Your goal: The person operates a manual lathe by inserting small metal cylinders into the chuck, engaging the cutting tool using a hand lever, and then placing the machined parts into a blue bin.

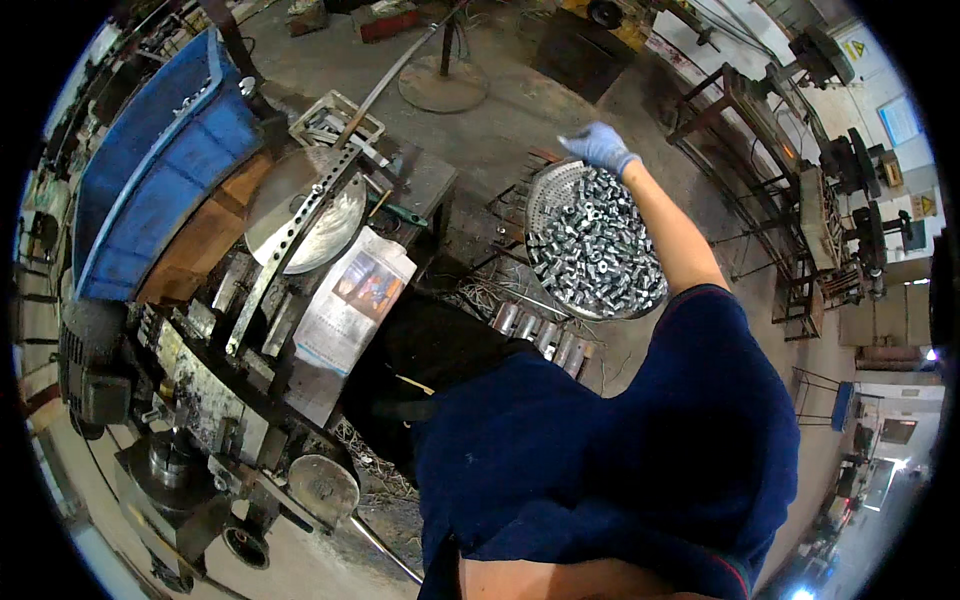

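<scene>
Grey floor [522,112] surrounds the basket [543,188] — its metal parts [600,245] likely slick, pinch mid-body; right hand [598,148] near far rim — can't tell its grip.

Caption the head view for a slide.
Gloved right hand at the far edge of a round basket of small metal parts.

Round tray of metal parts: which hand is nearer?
Right. The gloved right hand is at the upper edge, in the picture, of the round tray, contact unclear; the left hand is out of view.
</scene>
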`<state>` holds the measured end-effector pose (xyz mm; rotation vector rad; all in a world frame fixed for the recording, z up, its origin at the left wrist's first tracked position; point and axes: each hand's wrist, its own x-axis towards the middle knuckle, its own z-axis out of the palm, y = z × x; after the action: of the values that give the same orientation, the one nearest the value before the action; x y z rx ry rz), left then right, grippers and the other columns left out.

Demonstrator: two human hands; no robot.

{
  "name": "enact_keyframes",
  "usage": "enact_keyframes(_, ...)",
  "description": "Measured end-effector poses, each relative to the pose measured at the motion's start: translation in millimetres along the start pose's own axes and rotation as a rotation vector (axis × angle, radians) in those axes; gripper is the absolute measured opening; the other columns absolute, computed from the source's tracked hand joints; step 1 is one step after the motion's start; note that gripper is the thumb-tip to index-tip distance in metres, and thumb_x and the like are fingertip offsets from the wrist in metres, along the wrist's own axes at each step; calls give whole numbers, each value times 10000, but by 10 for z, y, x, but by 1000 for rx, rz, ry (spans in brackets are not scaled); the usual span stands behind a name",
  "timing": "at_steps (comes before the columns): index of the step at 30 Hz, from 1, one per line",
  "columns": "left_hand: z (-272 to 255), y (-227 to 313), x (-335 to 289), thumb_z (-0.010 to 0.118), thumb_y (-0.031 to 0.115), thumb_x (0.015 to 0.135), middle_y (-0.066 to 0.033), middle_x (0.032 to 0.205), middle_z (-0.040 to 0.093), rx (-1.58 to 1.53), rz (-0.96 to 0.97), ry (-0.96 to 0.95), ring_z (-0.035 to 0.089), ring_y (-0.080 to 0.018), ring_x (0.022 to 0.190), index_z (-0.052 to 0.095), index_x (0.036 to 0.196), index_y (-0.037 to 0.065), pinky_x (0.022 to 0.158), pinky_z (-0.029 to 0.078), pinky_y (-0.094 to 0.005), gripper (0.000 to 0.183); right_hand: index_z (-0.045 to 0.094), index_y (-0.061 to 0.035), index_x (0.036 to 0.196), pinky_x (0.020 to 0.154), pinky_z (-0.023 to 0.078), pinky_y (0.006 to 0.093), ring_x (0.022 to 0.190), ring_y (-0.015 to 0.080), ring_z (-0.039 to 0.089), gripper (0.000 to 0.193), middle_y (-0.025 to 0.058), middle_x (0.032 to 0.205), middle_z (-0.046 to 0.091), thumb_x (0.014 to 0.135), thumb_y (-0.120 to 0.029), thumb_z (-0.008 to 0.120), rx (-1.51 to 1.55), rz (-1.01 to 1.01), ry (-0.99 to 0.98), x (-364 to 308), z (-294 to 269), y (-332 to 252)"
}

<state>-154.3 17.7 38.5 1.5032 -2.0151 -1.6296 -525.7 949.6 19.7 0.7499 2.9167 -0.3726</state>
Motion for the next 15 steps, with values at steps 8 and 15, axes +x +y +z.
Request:
enact_keyframes(8,95,188,-160,551,273,898,-232,968,621,60,-15,52,610,-325,844,549,1191,-12,814,509,-398,408,683,-31,881,790,478,384,862,347,620,573,197,881,653,721,-572,581,-12,-171,-274,-296,857,154)
enact_keyframes(15,48,203,-289,549,276,899,-234,978,619,74,-14,82,609,-329,852,545,1197,-10,824,507,-402,413,655,-5,975,775,488,412,845,347,619,519,207,867,645,728,-462,634,-286,-434,-234,-528,1097,80)
